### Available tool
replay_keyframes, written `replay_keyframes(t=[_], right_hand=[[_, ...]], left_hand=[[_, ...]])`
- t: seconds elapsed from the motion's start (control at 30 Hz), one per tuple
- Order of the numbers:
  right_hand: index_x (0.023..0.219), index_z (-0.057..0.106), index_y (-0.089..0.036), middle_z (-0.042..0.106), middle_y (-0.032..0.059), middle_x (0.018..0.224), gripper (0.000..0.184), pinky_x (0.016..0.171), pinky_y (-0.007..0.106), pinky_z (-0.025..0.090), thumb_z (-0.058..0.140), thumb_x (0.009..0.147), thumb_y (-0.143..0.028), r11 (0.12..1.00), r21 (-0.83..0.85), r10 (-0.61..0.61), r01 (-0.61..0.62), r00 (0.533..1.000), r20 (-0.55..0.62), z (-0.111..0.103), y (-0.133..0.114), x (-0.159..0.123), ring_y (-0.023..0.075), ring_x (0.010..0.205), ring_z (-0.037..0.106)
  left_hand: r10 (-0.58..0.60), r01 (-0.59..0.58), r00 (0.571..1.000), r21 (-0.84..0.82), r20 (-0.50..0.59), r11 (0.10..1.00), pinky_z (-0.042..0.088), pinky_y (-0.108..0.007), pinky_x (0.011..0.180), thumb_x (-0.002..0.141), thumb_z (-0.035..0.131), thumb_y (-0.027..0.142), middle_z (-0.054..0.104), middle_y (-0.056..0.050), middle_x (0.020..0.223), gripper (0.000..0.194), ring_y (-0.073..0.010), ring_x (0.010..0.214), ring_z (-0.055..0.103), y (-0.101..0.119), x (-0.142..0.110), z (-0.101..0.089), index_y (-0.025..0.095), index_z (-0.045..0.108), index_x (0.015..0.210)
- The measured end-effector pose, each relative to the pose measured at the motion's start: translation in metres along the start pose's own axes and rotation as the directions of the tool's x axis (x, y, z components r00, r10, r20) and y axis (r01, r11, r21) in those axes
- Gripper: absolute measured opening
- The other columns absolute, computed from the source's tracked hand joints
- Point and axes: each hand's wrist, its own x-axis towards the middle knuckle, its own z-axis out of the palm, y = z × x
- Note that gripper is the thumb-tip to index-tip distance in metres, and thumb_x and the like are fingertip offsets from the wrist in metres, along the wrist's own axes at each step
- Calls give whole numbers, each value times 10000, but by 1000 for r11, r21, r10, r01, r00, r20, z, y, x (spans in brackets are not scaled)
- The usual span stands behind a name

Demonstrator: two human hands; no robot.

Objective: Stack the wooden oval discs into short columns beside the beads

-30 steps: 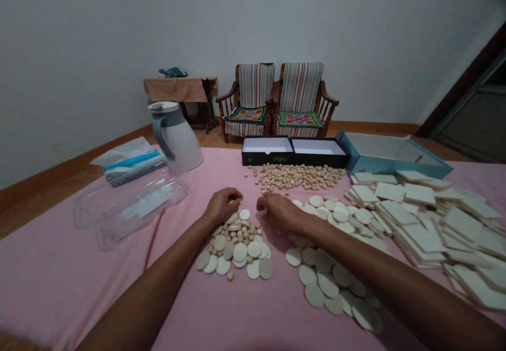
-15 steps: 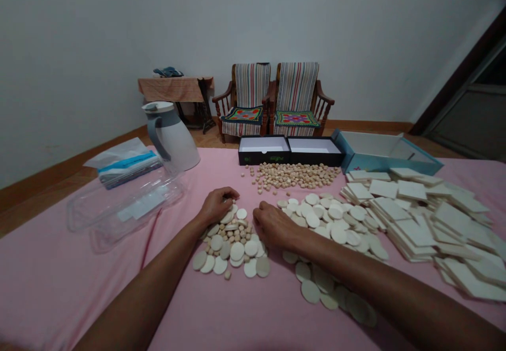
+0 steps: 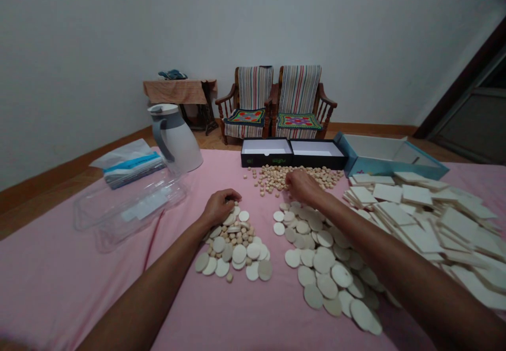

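Note:
My left hand [image 3: 219, 207] rests curved at the far-left edge of a mixed pile of white round discs [image 3: 239, 253] and small wooden beads [image 3: 237, 236]. Its fingers and thumb are a little apart, with nothing visibly held. Over a larger heap of small wooden beads [image 3: 272, 178], my right hand [image 3: 303, 186] reaches down with bent fingers drawn together. Its fingertips touch the near side of that heap, and whatever they pinch is hidden. Below my right forearm spreads a big pile of round discs [image 3: 324, 259], partly covered by the arm.
Square white tiles [image 3: 419, 230] are heaped at right, before a blue box [image 3: 395, 169]. Two black open boxes [image 3: 266, 159] stand behind the beads. At left are a white-grey jug [image 3: 182, 143], a tissue pack [image 3: 132, 169] and clear plastic trays [image 3: 134, 214] on the pink cloth [image 3: 221, 314].
My right hand has moved away from the mixed pile, forward and right to the bead heap, uncovering more discs. My left hand stays in place. The view shifts slightly.

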Motion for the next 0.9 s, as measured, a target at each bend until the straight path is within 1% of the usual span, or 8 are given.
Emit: replay_keyframes(t=[0.2,0.3,0.37,0.43,0.53,0.63,0.73,0.9], right_hand=[[1024,667,-87,657,197,1052,275,764,298,444,489,817,-108,1000,-5,7,-6,996,94,25,0,-3,259,984,623],[1068,648,-88,646,196,1060,296,768,300,445,507,808,-107,1000,-5,11,-11,998,67,19,0,-1,264,984,617],[1144,605,-96,607,211,1130,338,802,317,438,500,823,-108,1000,-9,29,-29,999,-18,10,-4,-1,279,1052,579],[1164,589,-103,571,222,1183,347,825,337,428,483,833,-103,1000,16,-4,5,997,-83,3,-13,-2,292,1097,544],[1009,661,-136,637,160,1073,261,788,300,427,502,807,-93,979,99,-178,178,984,-11,3,-34,-8,246,995,590],[949,679,-181,668,79,994,238,757,243,413,541,774,-98,923,166,-361,347,930,65,12,-57,-16,184,928,605],[1039,642,-164,639,97,1044,300,740,250,407,551,759,-104,849,209,-505,485,862,51,22,-75,-23,193,951,587],[1028,611,-131,616,129,1037,278,713,265,411,554,755,-127,857,165,-501,488,864,46,31,-91,-29,219,958,569]], left_hand=[[-23,23,1000,-35,3,999,502,-281,748,611,467,114,713,-29,802,295,-171,780,642,5,-1,-1,165,688,799],[-35,36,999,-73,12,997,505,-288,740,619,478,112,711,-39,802,278,-173,777,642,6,0,-1,159,683,800],[-41,44,999,-108,36,993,514,-287,711,651,493,130,712,-50,808,253,-170,759,649,9,-1,-1,152,675,825],[-32,57,993,-239,110,969,524,-299,713,714,525,181,715,-75,856,227,-176,777,666,14,-2,-2,140,660,892],[14,90,981,-518,193,851,523,-352,802,780,600,301,701,-133,989,282,-216,888,678,20,-2,-5,123,633,997],[-54,82,996,-570,66,818,514,-348,817,766,651,360,696,-135,1002,323,-216,896,671,18,0,-6,123,639,986],[-153,83,983,-499,-100,862,519,-308,732,748,642,388,702,-97,881,311,-179,784,666,8,2,-5,123,640,910],[-161,84,978,-453,-132,887,510,-276,654,703,644,389,683,-51,736,285,-160,699,652,-3,5,1,130,631,822]])
